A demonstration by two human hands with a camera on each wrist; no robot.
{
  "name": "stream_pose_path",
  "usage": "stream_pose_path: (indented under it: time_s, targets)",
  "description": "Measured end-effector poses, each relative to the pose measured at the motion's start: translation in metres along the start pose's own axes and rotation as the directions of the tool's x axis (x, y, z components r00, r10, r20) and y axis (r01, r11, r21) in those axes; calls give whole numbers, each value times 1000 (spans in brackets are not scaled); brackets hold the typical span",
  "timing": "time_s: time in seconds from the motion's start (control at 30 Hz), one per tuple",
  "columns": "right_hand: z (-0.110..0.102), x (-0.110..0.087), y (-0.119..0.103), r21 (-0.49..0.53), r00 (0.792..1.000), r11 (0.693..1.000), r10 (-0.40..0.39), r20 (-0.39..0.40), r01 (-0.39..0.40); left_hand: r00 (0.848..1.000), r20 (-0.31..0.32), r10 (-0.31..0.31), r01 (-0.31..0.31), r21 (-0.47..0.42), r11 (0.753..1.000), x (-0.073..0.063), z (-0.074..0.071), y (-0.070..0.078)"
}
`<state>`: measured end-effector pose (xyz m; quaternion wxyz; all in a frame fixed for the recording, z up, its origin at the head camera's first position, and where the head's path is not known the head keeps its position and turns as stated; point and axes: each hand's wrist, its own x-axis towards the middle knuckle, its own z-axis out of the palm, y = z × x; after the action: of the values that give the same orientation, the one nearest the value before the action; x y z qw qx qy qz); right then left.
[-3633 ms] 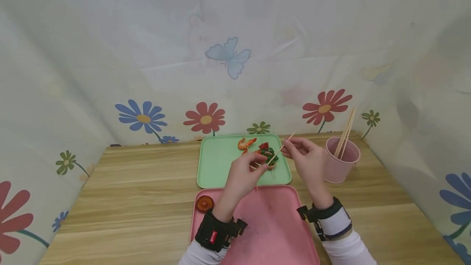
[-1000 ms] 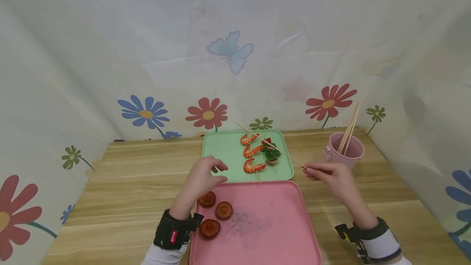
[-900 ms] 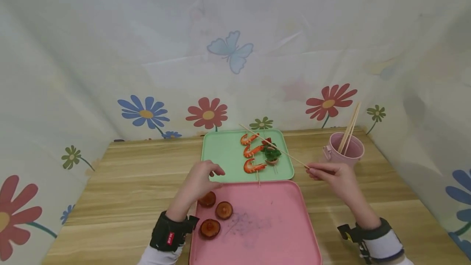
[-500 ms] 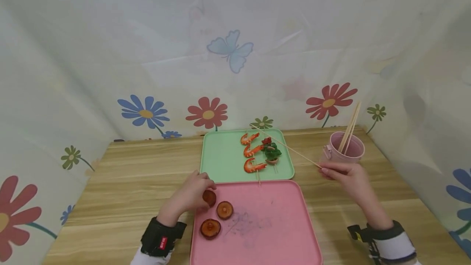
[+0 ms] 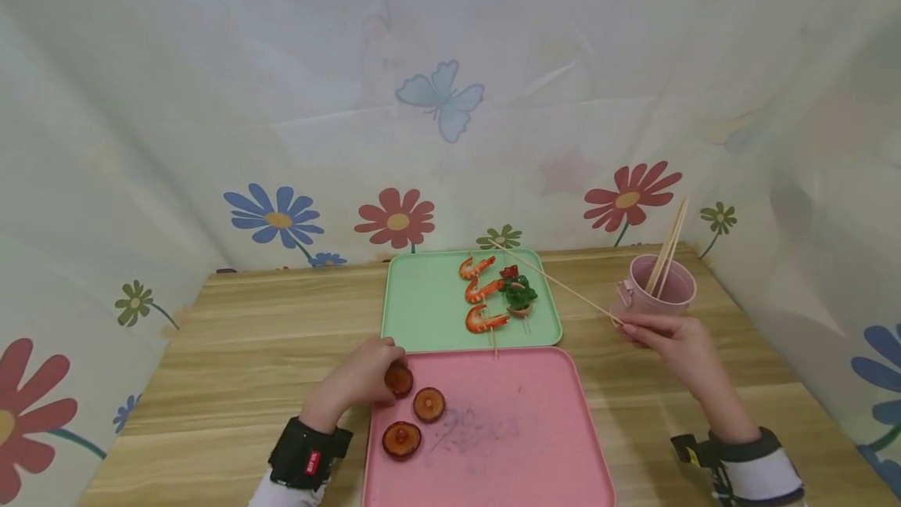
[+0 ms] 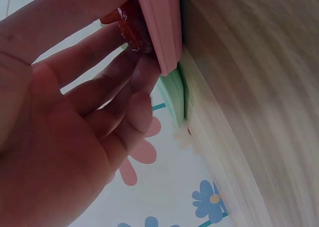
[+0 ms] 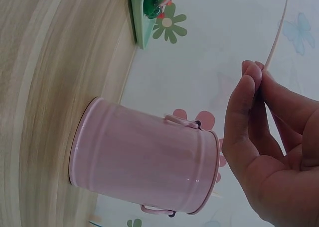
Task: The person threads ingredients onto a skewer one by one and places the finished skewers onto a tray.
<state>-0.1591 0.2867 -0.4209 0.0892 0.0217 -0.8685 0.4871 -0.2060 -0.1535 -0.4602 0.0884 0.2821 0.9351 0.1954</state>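
At the pink tray's point(image 5: 507, 444) far left corner, my left hand point(image 5: 357, 378) grips a round brown mushroom point(image 5: 399, 380) between thumb and fingers. The left wrist view shows its glossy side point(image 6: 133, 28) partly hidden by fingers. Two more mushrooms lie close by, one point(image 5: 429, 404) to the right and one point(image 5: 402, 440) nearer me. My right hand point(image 5: 679, 346) pinches one end of a thin wooden skewer point(image 5: 563, 285), which slants up and left over the green tray's right side. In the right wrist view, fingertips and thumb of that hand point(image 7: 279, 127) meet on the skewer point(image 7: 277, 38).
Behind the pink tray, the green tray point(image 5: 422, 300) carries skewered shrimp point(image 5: 486, 319) and a skewer of green and red pieces point(image 5: 519, 294). A pink bucket point(image 5: 651, 300) with several skewers point(image 5: 667, 249) stands beyond my right hand. Printed cloth walls point(image 5: 450, 178) enclose the wooden table point(image 5: 281, 319).
The shrimp skewer was laid on the green tray. My left hand moved left and down onto the corner mushroom and took hold of it. My right hand shifted right with the bare skewer.
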Motion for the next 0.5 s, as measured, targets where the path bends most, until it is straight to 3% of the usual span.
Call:
stream_pose_path:
  time_s: [0.27,0.4,0.5]
  targets:
    - [-2,0,0,-72,998,997,-21,-55,17,1000,-5,-15,15,-91,996,1,0,0]
    - [-2,1,-4,-137,998,990,-32,-63,23,995,-89,-48,34,-158,987,5,-3,5]
    - [-1,3,-9,-145,998,989,-38,-49,31,977,-190,-100,55,-227,972,11,-8,11]
